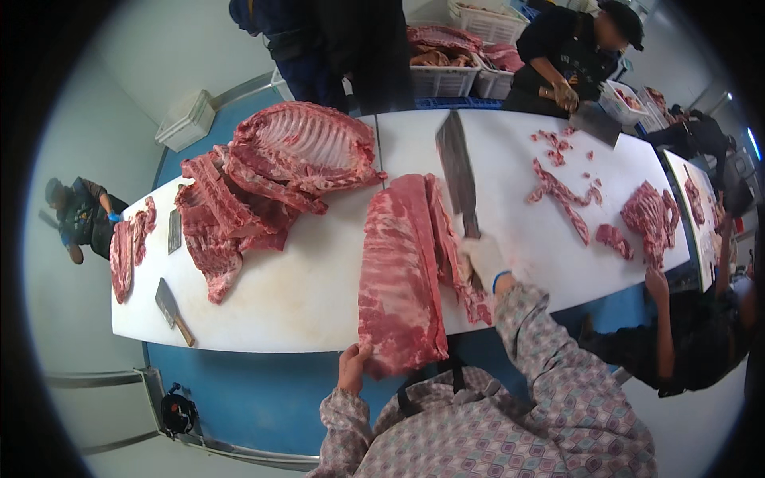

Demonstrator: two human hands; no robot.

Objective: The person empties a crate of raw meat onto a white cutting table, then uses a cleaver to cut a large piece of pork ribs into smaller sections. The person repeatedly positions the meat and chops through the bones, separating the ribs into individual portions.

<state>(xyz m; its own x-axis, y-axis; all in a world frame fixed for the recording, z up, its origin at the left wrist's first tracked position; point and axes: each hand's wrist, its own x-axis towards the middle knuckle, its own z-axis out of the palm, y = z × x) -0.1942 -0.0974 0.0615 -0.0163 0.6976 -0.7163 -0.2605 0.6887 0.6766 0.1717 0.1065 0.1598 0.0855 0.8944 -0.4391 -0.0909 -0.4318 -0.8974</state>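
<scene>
A long slab of pork ribs (398,271) lies lengthwise in front of me on the white cutting table (295,315). At its near left corner my left hand (353,368) is closed on the meat's edge. In a pale glove, my right hand (484,259) is wrapped round the handle of a long, broad-bladed knife (457,159). The dark blade points away from me, to the right of the slab's far end. A narrow strip of meat (466,291) runs along the slab's right side, partly hidden by my right hand; I cannot tell whether it is fully separate.
A pile of large rib pieces (303,147) fills the far left. A cleaver (171,311) lies near the left front edge. Meat scraps (562,195) and a bony piece (649,215) lie right. Across the table a person (570,64) holds a wide cleaver (596,123). Meat crates (446,80) stand behind.
</scene>
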